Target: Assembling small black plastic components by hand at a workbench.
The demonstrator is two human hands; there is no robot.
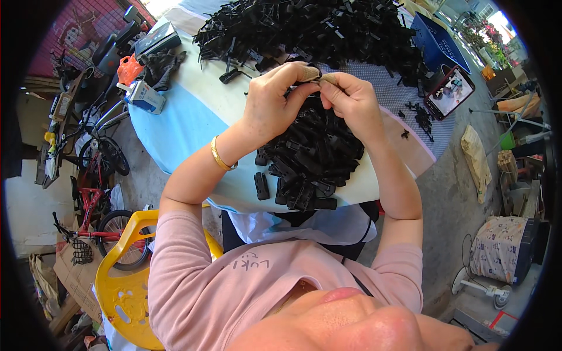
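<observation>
Over the round table [193, 131], my left hand [272, 98] and my right hand [356, 106] meet, both closed in a pinch. A small black plastic part [315, 68] shows between their fingertips; its exact shape is mostly covered by the fingers. Tan wraps cover some fingertips on both hands. Just below the hands lies a near heap of black oblong plastic pieces [304, 161], with one piece [261, 186] lying apart at its left. Beyond my fingers spreads a far larger heap of thin black parts [316, 32].
A phone [449, 92] leans at the table's right, by small black bits [420, 120] and a blue basket [436, 44]. At the left edge sit a small carton [146, 97], an orange bag [129, 70] and a dark box [158, 40]. A yellow chair [120, 286] stands lower left.
</observation>
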